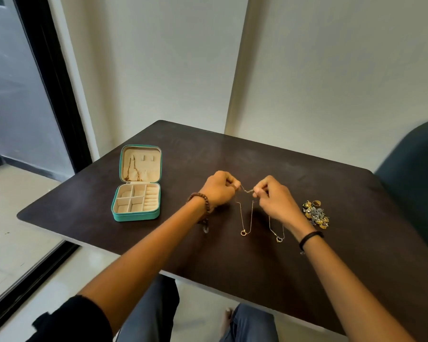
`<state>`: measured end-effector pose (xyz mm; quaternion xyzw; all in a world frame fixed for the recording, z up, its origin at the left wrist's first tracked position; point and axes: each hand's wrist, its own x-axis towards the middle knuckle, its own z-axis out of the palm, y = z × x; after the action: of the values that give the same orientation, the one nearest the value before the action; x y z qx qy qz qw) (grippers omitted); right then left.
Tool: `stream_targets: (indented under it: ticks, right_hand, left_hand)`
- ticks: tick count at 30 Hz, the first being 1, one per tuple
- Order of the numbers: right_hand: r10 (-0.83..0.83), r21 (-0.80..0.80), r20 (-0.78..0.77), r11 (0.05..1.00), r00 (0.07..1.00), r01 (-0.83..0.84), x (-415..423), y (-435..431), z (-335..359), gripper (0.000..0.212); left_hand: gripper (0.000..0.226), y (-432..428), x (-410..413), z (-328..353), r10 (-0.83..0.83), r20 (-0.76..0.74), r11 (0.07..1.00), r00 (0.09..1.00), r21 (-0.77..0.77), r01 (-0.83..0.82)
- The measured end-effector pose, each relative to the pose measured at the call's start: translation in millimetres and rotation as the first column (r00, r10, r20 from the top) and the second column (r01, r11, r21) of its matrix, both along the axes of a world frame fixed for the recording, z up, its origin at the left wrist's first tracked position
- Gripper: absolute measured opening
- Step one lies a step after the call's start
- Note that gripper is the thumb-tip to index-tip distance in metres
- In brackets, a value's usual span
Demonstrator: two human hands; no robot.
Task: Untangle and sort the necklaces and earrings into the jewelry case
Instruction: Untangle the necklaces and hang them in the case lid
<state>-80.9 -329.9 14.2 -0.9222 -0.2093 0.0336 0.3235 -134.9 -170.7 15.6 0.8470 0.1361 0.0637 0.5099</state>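
Fingers of left hand [219, 190] and right hand [273, 199] curled, pinching thin necklace chains [247, 215] above table [232, 267]; two pendants hang touching it. Open jewelry case [137, 186] sits left.

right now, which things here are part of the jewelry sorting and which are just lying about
In the job: necklaces, tangled, pinched by left hand and right hand; case, open; gold chain in its lid; earring pile.
Not in the job: chair; window; wrist beads.
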Motion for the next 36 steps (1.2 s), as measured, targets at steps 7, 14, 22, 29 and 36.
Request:
stream_targets:
  ticks: [7,14,22,29,36]
  right_hand:
    - [0.155,0.662,-0.27,0.746,0.95,0.066,-24.5,-17.8,9.7,0.009]
    - [0.328,0.799,-0.387,0.586,0.862,0.135,-49.5,-30.7,21.1,0.026]
    - [0.407,0.831,-0.362,0.549,0.839,0.091,-72.2,-37.6,20.7,0.029]
    - [0.426,0.841,-0.449,0.499,0.785,0.21,-81.0,-38.3,11.1,0.027]
    - [0.429,0.835,-0.546,0.348,0.72,0.426,-88.9,-34.7,5.1,0.031]
  left_hand:
    - [0.01,-1.0,-33.7,36.4,-0.091,0.106,0.898,0.99,-0.421,0.127]
    - [0.027,-11.4,-54.5,74.0,-0.093,0.169,0.838,0.981,-0.519,0.169]
    - [0.026,-20.6,-74.4,108.3,-0.116,0.271,0.718,0.955,-0.641,0.269]
    - [0.041,-20.1,-85.0,126.0,-0.061,0.372,0.58,0.926,-0.742,0.336]
    - [0.036,-8.5,-84.9,126.1,0.083,0.425,0.492,0.902,-0.804,0.333]
